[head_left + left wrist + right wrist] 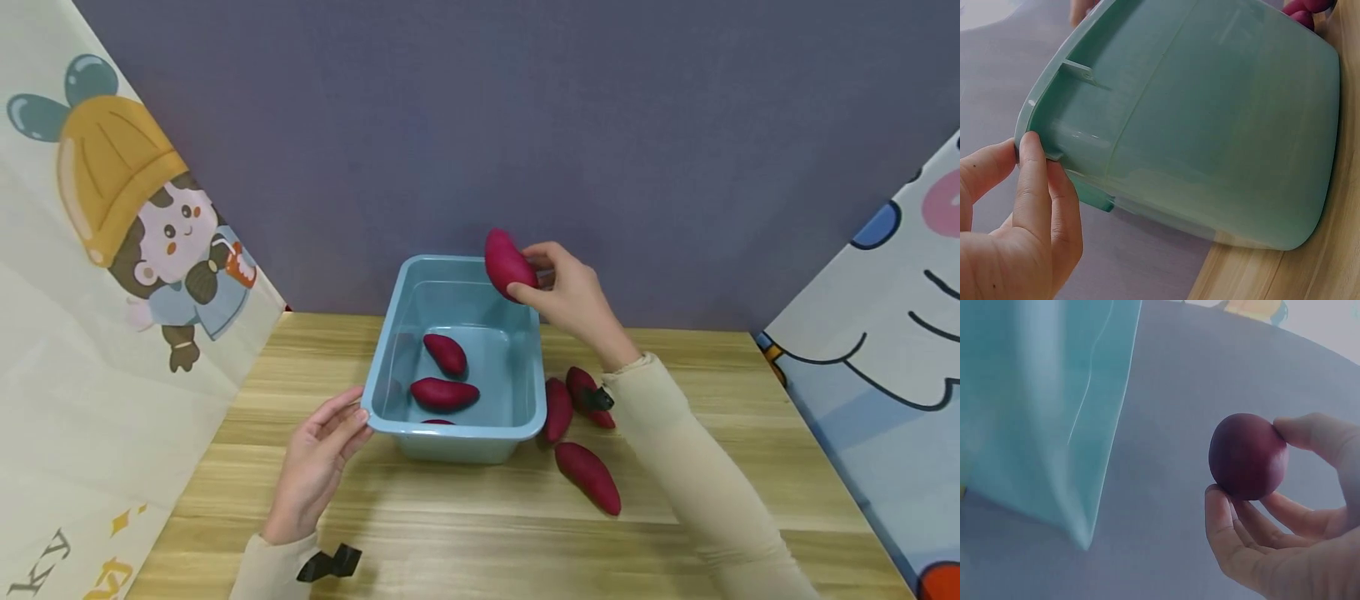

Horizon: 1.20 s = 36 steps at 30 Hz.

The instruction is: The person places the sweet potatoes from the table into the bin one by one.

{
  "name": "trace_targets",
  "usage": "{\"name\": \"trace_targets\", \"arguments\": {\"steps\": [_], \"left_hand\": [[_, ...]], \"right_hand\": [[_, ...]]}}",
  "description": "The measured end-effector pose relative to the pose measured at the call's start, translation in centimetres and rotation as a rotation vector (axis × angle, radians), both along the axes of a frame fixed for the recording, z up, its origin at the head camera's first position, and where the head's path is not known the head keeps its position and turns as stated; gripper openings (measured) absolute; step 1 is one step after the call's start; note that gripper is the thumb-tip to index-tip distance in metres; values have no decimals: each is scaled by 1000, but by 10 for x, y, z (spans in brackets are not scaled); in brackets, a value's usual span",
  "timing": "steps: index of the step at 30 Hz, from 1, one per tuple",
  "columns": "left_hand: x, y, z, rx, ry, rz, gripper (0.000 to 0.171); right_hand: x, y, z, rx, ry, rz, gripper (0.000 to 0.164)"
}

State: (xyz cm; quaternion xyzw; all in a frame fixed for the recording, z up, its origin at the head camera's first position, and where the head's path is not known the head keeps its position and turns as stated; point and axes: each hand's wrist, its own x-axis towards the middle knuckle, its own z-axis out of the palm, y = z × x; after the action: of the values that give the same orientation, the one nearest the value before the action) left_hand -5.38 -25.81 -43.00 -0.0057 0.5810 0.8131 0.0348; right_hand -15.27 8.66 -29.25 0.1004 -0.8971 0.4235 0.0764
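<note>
A blue-green plastic bin [457, 431] stands on the wooden table, with several red-purple sweet potatoes inside, among them one sweet potato [445, 395] lying crosswise. My left hand [321, 458] pinches the bin's near left rim between thumb and fingers; the left wrist view shows the fingertips [1032, 147] under the lip. Above the bin's far right corner, my right hand [566, 292] holds another sweet potato [507, 263] between thumb and fingers. In the right wrist view this held sweet potato [1248, 456] appears end-on, beside the bin wall [1054, 425].
Right of the bin, three more sweet potatoes lie on the table [450, 533], the nearest sweet potato [588, 478] slanting toward the front. A grey-blue panel [480, 125] rises behind the table. Printed cartoon sheets [135, 250] flank it on both sides.
</note>
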Motion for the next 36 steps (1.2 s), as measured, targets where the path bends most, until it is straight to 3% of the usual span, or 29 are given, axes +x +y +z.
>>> {"name": "trace_targets", "arguments": {"steps": [4,8,18,28,36], "left_hand": [[0,0,-1,3,4,-2,44],[0,0,-1,10,11,-4,43],[1,-1,-1,18,11,-5,43],[-1,-2,-1,27,6,-4,43],[-1,-2,0,17,-3,-7,43]], "right_hand": [[-10,-26,5,-6,-24,26,57],[-18,-50,0,-4,-71,49,56],[-33,-93,-39,101,-185,118,55],[-37,-107,-61,330,-301,217,53],[-36,-108,-64,357,-307,218,54]]}}
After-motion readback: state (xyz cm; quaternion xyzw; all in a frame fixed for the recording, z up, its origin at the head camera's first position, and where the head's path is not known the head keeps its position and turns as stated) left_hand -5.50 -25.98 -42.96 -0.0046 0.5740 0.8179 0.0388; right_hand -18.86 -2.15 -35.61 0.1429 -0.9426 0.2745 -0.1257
